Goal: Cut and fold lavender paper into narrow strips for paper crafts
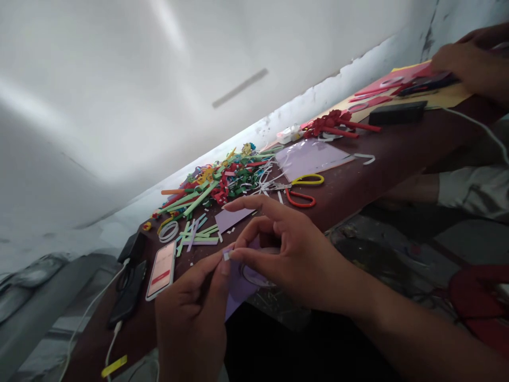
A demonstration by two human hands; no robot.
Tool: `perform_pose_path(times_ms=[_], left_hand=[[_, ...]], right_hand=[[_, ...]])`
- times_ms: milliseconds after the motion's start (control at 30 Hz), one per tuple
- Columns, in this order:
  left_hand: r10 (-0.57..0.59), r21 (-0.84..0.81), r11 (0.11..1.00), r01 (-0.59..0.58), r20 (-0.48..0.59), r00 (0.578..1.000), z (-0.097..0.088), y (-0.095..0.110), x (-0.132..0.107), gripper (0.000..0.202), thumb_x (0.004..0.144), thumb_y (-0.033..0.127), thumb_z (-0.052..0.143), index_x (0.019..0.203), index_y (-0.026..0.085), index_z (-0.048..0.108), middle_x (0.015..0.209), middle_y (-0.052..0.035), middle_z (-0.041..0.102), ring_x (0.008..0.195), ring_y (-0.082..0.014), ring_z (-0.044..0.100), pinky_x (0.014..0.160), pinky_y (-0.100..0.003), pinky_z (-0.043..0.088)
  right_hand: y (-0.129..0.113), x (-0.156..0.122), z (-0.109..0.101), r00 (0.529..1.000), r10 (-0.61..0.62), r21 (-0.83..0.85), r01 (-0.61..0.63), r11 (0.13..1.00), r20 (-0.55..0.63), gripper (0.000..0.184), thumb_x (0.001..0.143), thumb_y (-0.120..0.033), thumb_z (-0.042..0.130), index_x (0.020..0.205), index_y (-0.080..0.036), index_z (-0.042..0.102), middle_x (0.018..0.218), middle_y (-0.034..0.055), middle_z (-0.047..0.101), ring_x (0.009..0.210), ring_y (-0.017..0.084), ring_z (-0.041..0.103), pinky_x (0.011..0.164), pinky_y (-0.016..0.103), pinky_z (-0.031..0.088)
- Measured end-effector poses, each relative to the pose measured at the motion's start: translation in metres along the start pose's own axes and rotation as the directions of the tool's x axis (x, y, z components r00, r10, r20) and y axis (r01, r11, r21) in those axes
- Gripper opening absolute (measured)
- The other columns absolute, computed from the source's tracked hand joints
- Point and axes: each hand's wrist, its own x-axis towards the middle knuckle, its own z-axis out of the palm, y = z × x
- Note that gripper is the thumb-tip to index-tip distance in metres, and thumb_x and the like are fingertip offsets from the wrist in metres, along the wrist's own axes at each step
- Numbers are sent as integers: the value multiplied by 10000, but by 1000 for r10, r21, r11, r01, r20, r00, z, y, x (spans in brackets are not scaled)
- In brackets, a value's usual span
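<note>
Your two hands meet at the fingertips, both closed in a pinch on one small white piece (226, 257): your left hand (194, 305) from the near left, your right hand (288, 252) from the right. The piece is too small to tell as paper or tape. It sits in front of you, above a purple paper sheet (239, 296), with a ring-shaped roll (251, 279) just under your right palm. Whether your left fingers also grip the sheet's edge, you cannot tell from this view.

For a piece this small, take it by its edges with the very tips, and let one hand hold firm while the other works. Light pressure is best, since a hard pinch would likely crease it. Bracing your fingers against each other should steady both hands. Mind the roll, which could snag or slip.

Beyond your hands, the cut paper strips (198, 238) lie in a loose pile, and the scissors (289, 187) rest on the table near your right knuckles.
</note>
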Motion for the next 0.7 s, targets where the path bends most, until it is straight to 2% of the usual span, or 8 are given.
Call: perform_pose_path(times_ms=[133, 267, 467, 567, 633, 700], left_hand=[[9, 22, 1000, -9, 19, 1000, -1, 3, -1, 212, 802, 422, 717, 848, 267, 853, 662, -22, 766, 520, -166, 645, 581, -271, 589], [-40, 5, 999, 40, 9, 999, 1, 3, -2, 241, 823, 456, 710, 898, 276, 850, 660, -16, 766, 555, -186, 682, 662, -310, 615], [15, 53, 998, -15, -16, 1000, -1, 3, -8, 228, 794, 445, 729, 881, 274, 850, 720, -24, 791, 576, -193, 697, 619, -297, 609], [2, 44, 999, 0, -56, 998, 0, 3, -8, 234, 775, 463, 740, 851, 270, 849, 708, -25, 788, 614, -219, 723, 625, -312, 610], [13, 114, 993, -3, -83, 996, 2, 0, -6, 266, 789, 510, 718, 804, 275, 842, 665, -20, 773, 613, -227, 726, 617, -318, 604], [73, 253, 967, -37, -136, 988, 5, -5, -3, 301, 831, 536, 663, 813, 290, 835, 684, -18, 781, 630, -232, 734, 627, -329, 596]], right_hand=[[1, 1, 1, 998, 62, 133, -65, 989, 27, 485, 867, -94, 747, 1300, -236, 582, 797, -40, 666, 646, 93, 589, 525, 144, 455], [1, 2, 1, 995, 88, 191, -95, 977, 42, 461, 862, -92, 741, 1276, -214, 579, 784, -37, 653, 647, 97, 585, 527, 147, 462], [-1, -1, 1, 999, 48, 73, -49, 996, 4, 481, 865, -87, 748, 1295, -221, 579, 791, -40, 674, 652, 102, 598, 544, 167, 465], [-2, -2, 0, 1000, -10, -24, 10, 1000, 4, 454, 875, -85, 737, 1277, -245, 600, 818, -46, 693, 686, 107, 627, 584, 180, 482], [0, -3, -1, 999, -38, -62, 39, 997, 11, 423, 885, -94, 738, 1257, -249, 613, 820, -52, 695, 699, 106, 636, 591, 180, 478], [2, -3, -2, 1000, -24, -58, 24, 998, 7, 392, 895, -125, 752, 1244, -243, 618, 833, -51, 708, 677, 102, 631, 576, 182, 469]])
